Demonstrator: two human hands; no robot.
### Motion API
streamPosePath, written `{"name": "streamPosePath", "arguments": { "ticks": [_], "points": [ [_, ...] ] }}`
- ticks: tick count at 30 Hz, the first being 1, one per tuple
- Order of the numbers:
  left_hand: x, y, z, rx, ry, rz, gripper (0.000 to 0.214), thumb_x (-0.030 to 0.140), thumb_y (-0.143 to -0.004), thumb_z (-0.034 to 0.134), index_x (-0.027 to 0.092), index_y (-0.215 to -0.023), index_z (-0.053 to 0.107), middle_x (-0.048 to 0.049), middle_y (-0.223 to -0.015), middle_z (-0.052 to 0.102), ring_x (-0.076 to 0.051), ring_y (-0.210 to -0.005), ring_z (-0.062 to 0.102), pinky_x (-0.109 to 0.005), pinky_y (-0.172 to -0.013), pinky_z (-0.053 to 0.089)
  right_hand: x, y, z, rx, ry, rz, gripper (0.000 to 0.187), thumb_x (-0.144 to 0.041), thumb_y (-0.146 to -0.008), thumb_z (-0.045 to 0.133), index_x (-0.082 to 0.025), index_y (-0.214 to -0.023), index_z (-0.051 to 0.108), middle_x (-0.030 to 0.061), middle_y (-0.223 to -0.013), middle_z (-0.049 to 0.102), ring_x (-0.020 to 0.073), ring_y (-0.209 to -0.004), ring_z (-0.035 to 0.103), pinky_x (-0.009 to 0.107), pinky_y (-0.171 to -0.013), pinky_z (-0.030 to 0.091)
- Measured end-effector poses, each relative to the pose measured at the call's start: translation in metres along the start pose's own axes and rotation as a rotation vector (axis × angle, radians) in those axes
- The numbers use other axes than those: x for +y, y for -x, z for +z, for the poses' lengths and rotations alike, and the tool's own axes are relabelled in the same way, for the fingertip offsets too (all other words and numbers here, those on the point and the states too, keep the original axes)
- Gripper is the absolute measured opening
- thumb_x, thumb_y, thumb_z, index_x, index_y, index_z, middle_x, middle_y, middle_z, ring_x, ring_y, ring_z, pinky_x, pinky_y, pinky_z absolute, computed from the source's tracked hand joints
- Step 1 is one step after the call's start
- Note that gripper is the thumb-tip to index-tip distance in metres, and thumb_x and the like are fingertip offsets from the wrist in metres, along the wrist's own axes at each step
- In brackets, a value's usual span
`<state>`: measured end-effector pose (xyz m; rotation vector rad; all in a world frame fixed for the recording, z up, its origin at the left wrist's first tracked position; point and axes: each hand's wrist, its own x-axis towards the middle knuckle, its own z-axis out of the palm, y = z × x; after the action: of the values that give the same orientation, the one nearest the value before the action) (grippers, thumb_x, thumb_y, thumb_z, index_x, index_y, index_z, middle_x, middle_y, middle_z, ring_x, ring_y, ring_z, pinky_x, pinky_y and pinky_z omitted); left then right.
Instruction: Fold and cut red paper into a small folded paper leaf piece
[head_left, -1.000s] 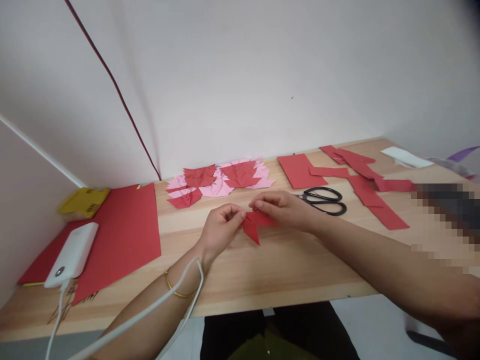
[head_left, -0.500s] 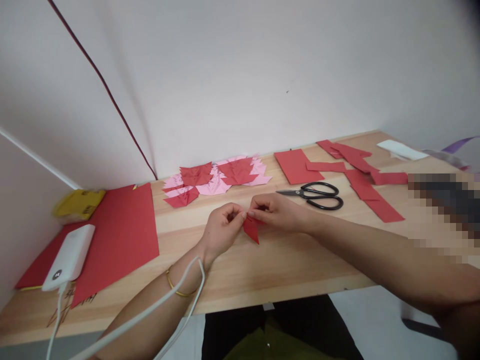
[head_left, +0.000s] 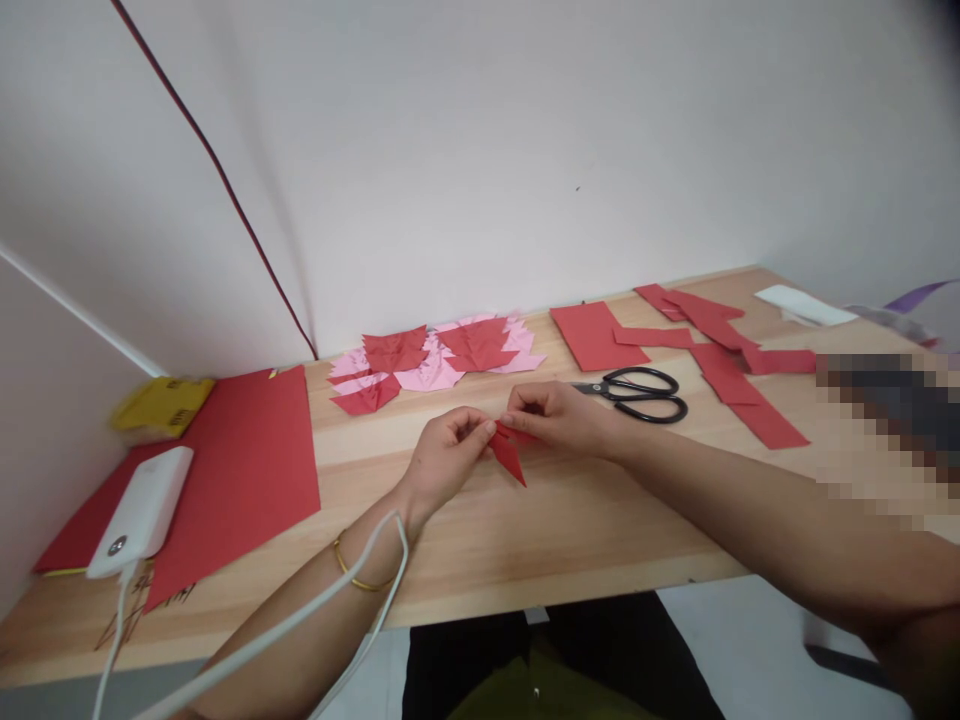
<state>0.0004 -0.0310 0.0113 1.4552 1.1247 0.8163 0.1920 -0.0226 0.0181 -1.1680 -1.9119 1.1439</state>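
A small folded red paper piece (head_left: pixel 510 455) is held just above the wooden table (head_left: pixel 525 540), its point hanging down. My left hand (head_left: pixel 444 457) pinches its left edge with thumb and fingertips. My right hand (head_left: pixel 559 415) is closed on the upper right part of the same piece, fingers curled over it. A gold bangle sits on my left wrist, and a white cable crosses that forearm.
Black scissors (head_left: pixel 637 393) lie just right of my right hand. Folded red and pink paper shapes (head_left: pixel 435 358) are spread at the back. Red strips (head_left: pixel 720 360) lie at right, a large red sheet (head_left: pixel 232 470) and a white power bank (head_left: pixel 142 510) at left.
The red piece has been folded narrower between my fingers, from a wide forked shape to a slim point. Both hands stayed in place.
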Motion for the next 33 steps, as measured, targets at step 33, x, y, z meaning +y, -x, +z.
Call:
{"name": "streamPosePath", "arguments": {
  "ticks": [33],
  "points": [
    [-0.002, -0.001, 0.009, 0.061, 0.577, -0.064, 0.024, 0.028, -0.064, 0.078, 0.012, -0.076, 0.064, -0.0022, -0.075, 0.067, -0.011, -0.064, 0.062, -0.028, -0.069, 0.051, 0.010, -0.004, 0.015, 0.092, -0.429, -0.125, 0.025, -0.042, -0.080, 0.064, -0.018, -0.086, 0.057, 0.0022, -0.082, 0.065, 0.0145, -0.078, 0.061, 0.030, -0.074, 0.048]
  ]
}}
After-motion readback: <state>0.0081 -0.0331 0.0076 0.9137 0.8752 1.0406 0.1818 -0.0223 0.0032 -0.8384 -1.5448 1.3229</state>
